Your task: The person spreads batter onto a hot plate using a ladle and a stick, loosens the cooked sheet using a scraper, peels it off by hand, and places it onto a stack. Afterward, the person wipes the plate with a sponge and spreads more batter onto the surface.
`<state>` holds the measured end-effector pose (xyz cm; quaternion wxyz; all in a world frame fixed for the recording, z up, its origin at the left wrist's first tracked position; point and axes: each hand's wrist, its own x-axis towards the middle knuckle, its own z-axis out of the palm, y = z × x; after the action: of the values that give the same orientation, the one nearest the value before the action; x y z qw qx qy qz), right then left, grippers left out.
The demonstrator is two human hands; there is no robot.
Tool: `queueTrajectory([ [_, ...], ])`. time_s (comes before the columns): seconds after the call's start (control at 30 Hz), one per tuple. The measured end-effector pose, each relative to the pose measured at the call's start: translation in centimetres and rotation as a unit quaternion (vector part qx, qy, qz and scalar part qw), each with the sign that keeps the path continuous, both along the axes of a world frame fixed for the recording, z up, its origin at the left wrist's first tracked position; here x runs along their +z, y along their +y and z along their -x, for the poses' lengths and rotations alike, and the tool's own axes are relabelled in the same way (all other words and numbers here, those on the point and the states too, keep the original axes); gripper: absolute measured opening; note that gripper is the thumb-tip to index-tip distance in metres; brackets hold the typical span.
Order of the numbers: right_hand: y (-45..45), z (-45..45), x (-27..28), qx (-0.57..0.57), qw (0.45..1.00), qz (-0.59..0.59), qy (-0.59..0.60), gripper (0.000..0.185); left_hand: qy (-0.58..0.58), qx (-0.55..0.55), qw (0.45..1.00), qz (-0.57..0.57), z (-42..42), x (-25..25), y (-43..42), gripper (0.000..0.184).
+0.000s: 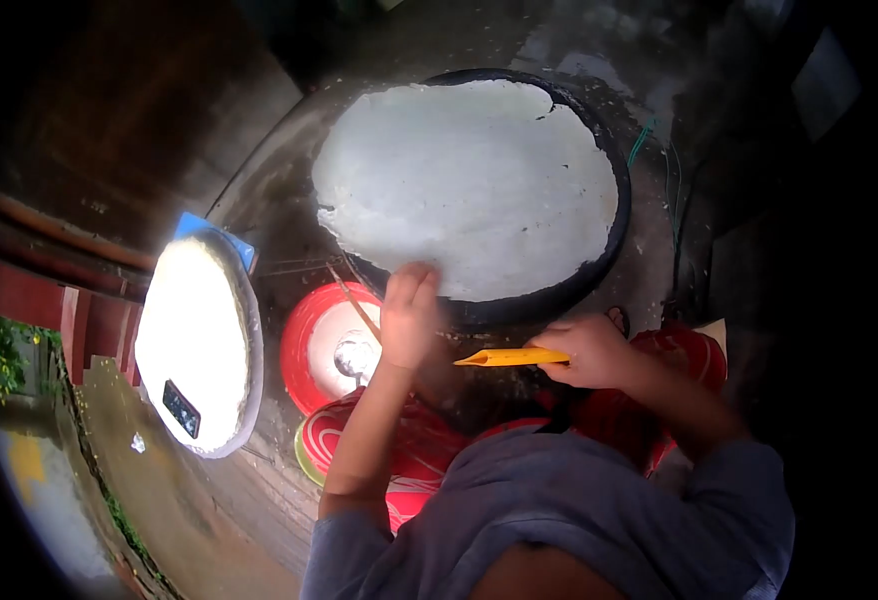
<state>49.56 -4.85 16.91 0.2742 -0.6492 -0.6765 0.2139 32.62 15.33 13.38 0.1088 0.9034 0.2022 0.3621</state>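
Note:
A thin white sheet [469, 190] with a ragged edge covers most of a large round dark pan [614, 235]. My left hand [411, 315] is at the pan's near left rim, beside the sheet's edge. Its fingers are curled in and partly blurred; whether they pinch the sheet is unclear. My right hand [594, 350] is closed around a yellow tube-like stick [509, 357], whose slanted, pointed end faces left. This stick is held level, just in front of the pan's near rim and apart from the sheet.
A red basin [295, 345] of white liquid, with a round metal ladle [356, 358] in it, stands left of my knees. Farther left, a phone [181, 408] lies on a bright white oval pile [194, 320]. A green cord [642, 140] hangs right of the pan.

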Motion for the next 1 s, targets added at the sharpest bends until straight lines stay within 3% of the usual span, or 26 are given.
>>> queueTrajectory([
  [0.1,-1.3,-0.1,-0.2,-0.026,0.998,0.0,0.066,0.025,0.083,-0.005,0.996,0.007,3.5,-4.0,-1.7,0.043],
  [0.17,-1.7,-0.7,-0.4,-0.057,0.988,0.022,0.138,0.03,0.118,0.179,0.976,-0.034,4.5,-3.6,-3.3,0.06],
  [0.2,-1.8,-1.1,-0.7,-0.053,0.989,0.019,0.138,0.03,0.117,0.184,0.975,-0.037,4.8,-3.7,-3.1,0.06],
  [0.23,-1.8,-1.4,-1.2,-0.078,0.965,0.017,0.25,0.032,-0.029,0.223,0.935,0.275,5.3,-4.2,-2.7,0.065],
  [0.27,-1.7,-1.5,-1.5,-0.102,0.928,0.016,0.358,0.034,-0.176,0.233,0.781,0.552,5.7,-4.8,-2.2,0.072],
  [0.3,-1.4,-1.6,-1.5,-0.088,0.856,0.038,0.507,0.035,-0.191,0.219,0.738,0.609,6.0,-6.6,-1.4,0.061],
  [0.33,-0.8,-1.6,-1.4,-0.082,0.858,0.039,0.505,0.035,-0.206,0.209,0.688,0.664,6.3,-8.4,-0.5,0.05],
  [0.37,-0.2,-1.6,-1.2,-0.1,0.815,0.057,0.568,0.035,-0.218,0.203,0.636,0.712,6.6,-10.2,0.3,0.04],
  [0.4,0.3,-1.5,-1.0,-0.118,0.767,0.075,0.626,0.036,-0.178,0.18,0.705,0.663,7.1,-13.5,1.9,0.029],
  [0.43,0.8,-1.1,-0.9,-0.151,0.794,0.069,0.585,0.034,-0.143,0.162,0.767,0.604,6.6,-12.6,2.5,0.019],
  [0.47,1.3,-1.1,-1.0,-0.147,0.797,0.069,0.582,0.034,-0.199,0.215,0.704,0.647,5.8,-11.7,2.9,0.012],
  [0.5,1.8,-1.4,-1.1,-0.12,0.92,0.007,0.374,0.032,-0.266,0.268,0.634,0.676,3.9,-6.5,2.3,0.007],
  [0.53,2.4,-1.6,-0.9,-0.085,0.985,-0.057,0.141,0.029,-0.165,0.264,0.772,0.554,5.1,-9.4,5.7,0.007],
  [0.57,3.4,-1.0,0.2,-0.119,0.983,-0.109,0.083,0.027,-0.106,0.236,0.853,0.454,5.6,-6.3,7.1,0.011],
  [0.6,4.4,-1.0,0.8,-0.115,0.984,-0.111,0.081,0.027,-0.117,0.202,0.91,0.343,6.0,-4.8,9.4,0.012],
  [0.63,5.8,-1.2,1.5,-0.133,0.983,-0.11,0.066,0.029,-0.056,0.204,0.949,0.235,6.6,-1.1,10.6,0.014],
  [0.67,7.3,-1.4,2.3,-0.149,0.981,-0.11,0.052,0.032,-0.091,0.172,0.966,0.169,7.0,1.3,11.9,0.015],
  [0.7,8.9,-1.6,3.7,-0.162,0.98,-0.087,0.071,0.039,-0.086,0.147,0.952,0.256,7.7,5.1,12.1,0.024],
  [0.73,10.7,-1.7,5.2,-0.175,0.978,-0.064,0.09,0.046,-0.088,0.085,0.947,0.297,8.6,8.6,11.9,0.021],
  [0.87,19.8,-1.3,9.9,-0.208,0.963,-0.173,-0.006,0.076,-0.049,0.028,0.98,0.189,13.3,21.0,6.1,0.015],
  [0.93,24.2,-0.4,12.3,-0.24,0.95,-0.193,-0.048,0.084,-0.014,0.057,0.995,0.083,16.7,23.5,4.7,0.017],
  [1.0,27.6,0.7,13.2,-0.202,0.948,-0.24,-0.057,0.074,-0.024,0.076,0.991,0.104,20.0,24.5,4.1,0.018],
])
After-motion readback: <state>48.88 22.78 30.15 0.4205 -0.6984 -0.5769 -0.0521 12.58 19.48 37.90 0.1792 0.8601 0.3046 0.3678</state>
